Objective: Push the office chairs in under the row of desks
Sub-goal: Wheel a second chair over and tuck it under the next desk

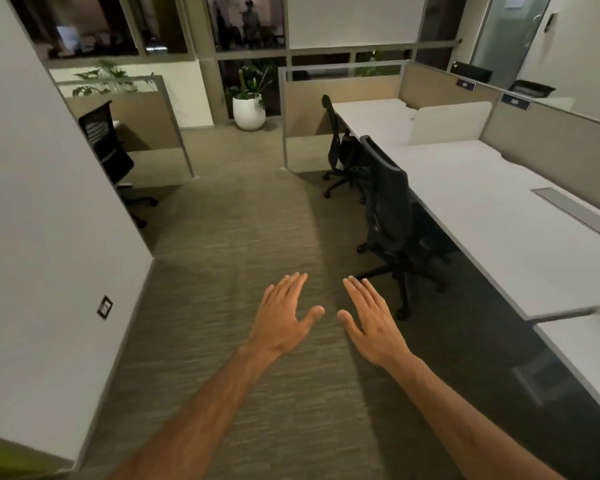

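holding our left hand (284, 317) and right hand (371, 323) flat, fingers spread, empty, short of the near black mesh office chair (388, 209) already against the long white desk (492, 216), we risk snagging its splayed castors.

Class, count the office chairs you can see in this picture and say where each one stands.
3. The near chair and the far chair stand along the long desk on the right; the third chair is at the cubicle on the left. Partitions may hide others.
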Tool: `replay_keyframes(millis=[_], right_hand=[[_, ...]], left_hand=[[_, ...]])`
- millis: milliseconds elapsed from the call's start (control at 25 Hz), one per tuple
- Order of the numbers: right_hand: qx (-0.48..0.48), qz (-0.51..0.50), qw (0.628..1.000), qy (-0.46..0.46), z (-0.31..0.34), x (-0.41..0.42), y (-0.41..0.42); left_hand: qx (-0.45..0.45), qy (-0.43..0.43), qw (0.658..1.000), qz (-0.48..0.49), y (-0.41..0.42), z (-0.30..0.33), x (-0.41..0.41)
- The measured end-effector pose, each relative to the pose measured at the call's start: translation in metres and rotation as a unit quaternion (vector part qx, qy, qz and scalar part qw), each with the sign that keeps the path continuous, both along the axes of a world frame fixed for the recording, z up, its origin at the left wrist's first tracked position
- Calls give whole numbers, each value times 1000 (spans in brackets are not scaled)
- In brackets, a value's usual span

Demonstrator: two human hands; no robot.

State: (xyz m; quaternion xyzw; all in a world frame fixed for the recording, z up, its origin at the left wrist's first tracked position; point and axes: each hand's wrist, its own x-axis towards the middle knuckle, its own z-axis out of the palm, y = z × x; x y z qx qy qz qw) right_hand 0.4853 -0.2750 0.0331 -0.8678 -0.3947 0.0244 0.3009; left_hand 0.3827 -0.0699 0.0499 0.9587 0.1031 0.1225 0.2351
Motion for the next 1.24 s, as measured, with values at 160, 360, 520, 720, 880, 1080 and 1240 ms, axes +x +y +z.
replay_keyframes(millis=[160,360,520,720,880,1080,1240], right_hand=[[-12,23,1000,1,-19,59,58],[-35,59,997,26,-29,162,139],[-24,89,996,15,-16,251,189],[-4,76,997,27,-7,344,232],[2,51,998,28,-16,416,265],[-13,0,999,45,-20,512,305],[-9,-63,996,59,-15,587,323]], left_hand=[[-13,15,1000,6,46,-17,56],[-2,60,997,45,115,-23,143],[12,54,996,70,172,-11,219],[-24,52,996,75,207,-12,306],[-45,72,995,56,245,-24,380],[-50,63,997,4,306,-28,506],[-62,72,993,-75,353,-12,625]])
